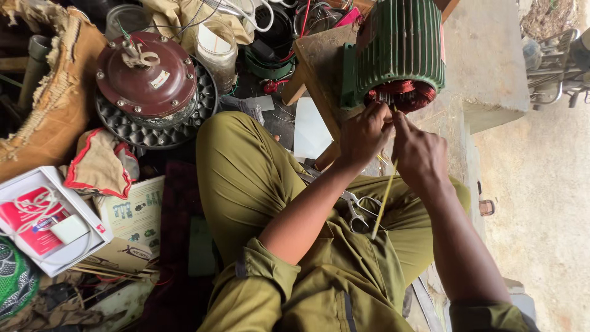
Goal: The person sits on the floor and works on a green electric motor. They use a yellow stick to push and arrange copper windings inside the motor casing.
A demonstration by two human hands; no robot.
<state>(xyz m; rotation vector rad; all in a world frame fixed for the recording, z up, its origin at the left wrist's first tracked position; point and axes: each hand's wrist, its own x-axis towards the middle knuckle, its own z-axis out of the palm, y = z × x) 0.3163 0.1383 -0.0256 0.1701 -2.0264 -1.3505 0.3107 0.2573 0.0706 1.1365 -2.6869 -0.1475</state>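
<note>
A green ribbed motor housing (pixel 401 46) lies on a small wooden stool (pixel 313 61), its open end showing red copper windings (pixel 402 95). My left hand (pixel 364 134) is pinched at the lower rim of the windings. My right hand (pixel 418 150) is right beside it, fingers closed on a thin yellow sleeve strip (pixel 384 200) that hangs down toward my lap. Both hands touch the winding edge. Scissors (pixel 359 209) rest on my olive-clad thigh below the hands.
A brown ceiling-fan motor (pixel 146 74) sits on a dark grille at upper left. A glass jar (pixel 216 52), tangled wires (pixel 270 24), a white box (pixel 43 218) with red contents, cloth rags (pixel 98 166) and a concrete slab (pixel 485 55) surround me.
</note>
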